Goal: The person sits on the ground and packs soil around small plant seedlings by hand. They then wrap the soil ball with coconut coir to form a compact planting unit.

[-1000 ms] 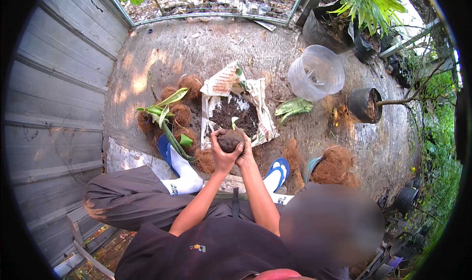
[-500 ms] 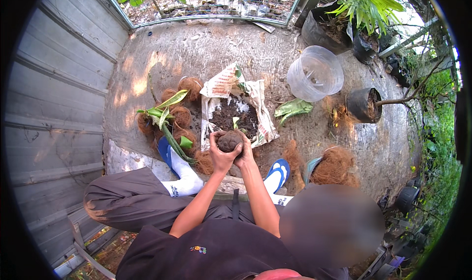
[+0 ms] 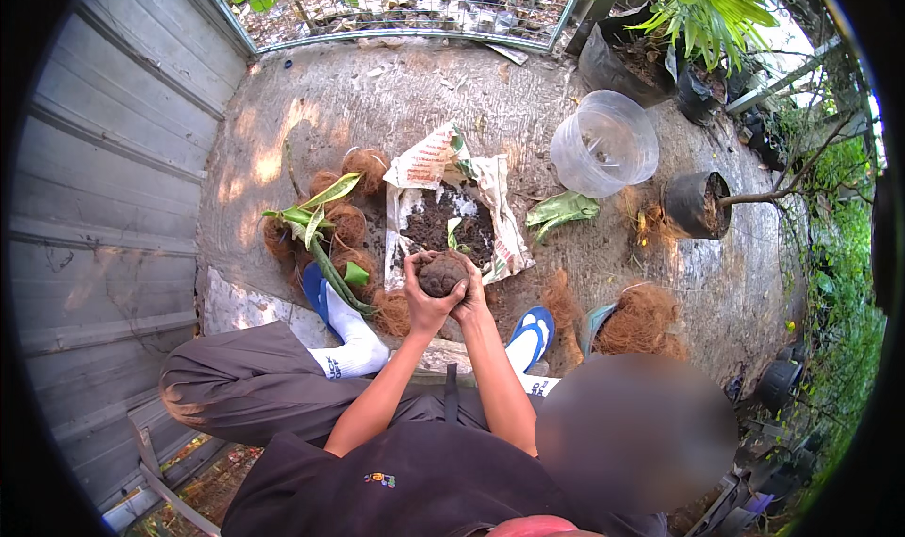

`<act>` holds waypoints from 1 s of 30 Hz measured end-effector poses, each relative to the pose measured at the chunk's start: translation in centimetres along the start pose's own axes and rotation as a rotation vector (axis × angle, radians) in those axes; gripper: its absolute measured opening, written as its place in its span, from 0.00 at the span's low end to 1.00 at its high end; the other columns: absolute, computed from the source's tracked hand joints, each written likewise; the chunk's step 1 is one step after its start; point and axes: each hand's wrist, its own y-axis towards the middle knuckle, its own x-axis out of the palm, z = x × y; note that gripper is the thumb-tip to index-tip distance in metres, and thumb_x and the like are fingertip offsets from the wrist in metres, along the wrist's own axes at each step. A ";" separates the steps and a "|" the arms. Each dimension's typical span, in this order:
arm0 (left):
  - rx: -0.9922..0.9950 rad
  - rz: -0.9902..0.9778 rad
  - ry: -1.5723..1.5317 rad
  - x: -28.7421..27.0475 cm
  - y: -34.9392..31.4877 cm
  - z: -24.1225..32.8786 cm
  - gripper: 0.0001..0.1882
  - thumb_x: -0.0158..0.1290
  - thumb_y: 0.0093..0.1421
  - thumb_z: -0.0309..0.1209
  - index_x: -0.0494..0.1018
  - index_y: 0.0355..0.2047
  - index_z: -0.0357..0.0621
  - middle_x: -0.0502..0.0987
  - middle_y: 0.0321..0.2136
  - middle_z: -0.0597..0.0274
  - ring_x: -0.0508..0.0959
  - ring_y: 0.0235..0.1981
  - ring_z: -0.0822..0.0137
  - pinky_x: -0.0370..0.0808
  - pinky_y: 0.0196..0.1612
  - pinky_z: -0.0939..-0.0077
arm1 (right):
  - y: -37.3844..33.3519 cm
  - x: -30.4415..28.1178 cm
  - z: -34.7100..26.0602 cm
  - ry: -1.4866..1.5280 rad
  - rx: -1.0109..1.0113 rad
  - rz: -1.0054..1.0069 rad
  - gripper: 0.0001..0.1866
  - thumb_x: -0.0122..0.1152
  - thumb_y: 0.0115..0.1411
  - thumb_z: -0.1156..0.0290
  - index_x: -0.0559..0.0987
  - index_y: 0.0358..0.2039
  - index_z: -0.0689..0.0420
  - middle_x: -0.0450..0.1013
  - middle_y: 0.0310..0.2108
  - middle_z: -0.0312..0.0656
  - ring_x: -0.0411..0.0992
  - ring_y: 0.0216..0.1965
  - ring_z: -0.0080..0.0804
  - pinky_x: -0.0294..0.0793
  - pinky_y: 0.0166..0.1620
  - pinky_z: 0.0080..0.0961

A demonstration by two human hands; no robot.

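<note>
Head view: brown soil ball (image 3: pixel 442 276) between both cupped hands (image 3: pixel 428 303)

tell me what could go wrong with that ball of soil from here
The soil ball, cupped between the left hand and right hand, could crumble if squeezed too hard. The thin green shoot at its far edge might snap or bend if a finger knocks it.

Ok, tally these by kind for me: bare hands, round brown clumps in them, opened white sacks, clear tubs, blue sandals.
Bare hands, left hand and right hand: 2
Round brown clump: 1
Opened white sack: 1
Clear tub: 1
Blue sandals, left sandal and right sandal: 2
Total: 7
</note>
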 end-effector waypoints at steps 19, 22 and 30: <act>0.152 0.088 0.249 -1.5 1.5 -0.3 0.30 0.63 0.59 0.47 0.73 0.53 0.37 0.78 0.48 0.54 0.78 0.50 0.57 0.72 0.59 0.60 | 0.0 0.4 -1.0 -0.185 0.083 -0.030 0.28 0.58 0.68 0.48 0.77 0.57 0.58 0.78 0.53 0.47 0.79 0.50 0.41 0.79 0.58 0.42; 0.471 0.002 0.493 -1.9 1.4 1.3 0.24 0.59 0.59 0.44 0.78 0.49 0.40 0.82 0.47 0.55 0.78 0.54 0.52 0.70 0.61 0.54 | -0.2 0.4 -0.7 -0.133 0.089 0.051 0.30 0.58 0.68 0.47 0.76 0.59 0.59 0.79 0.52 0.47 0.79 0.49 0.39 0.80 0.56 0.39; 0.617 -0.089 0.516 -1.3 1.2 2.1 0.11 0.62 0.51 0.33 0.82 0.33 0.41 0.84 0.38 0.57 0.83 0.44 0.53 0.77 0.50 0.58 | 0.5 -1.6 0.8 -0.119 0.045 -0.140 0.33 0.62 0.67 0.47 0.74 0.61 0.60 0.74 0.57 0.49 0.76 0.53 0.41 0.79 0.58 0.35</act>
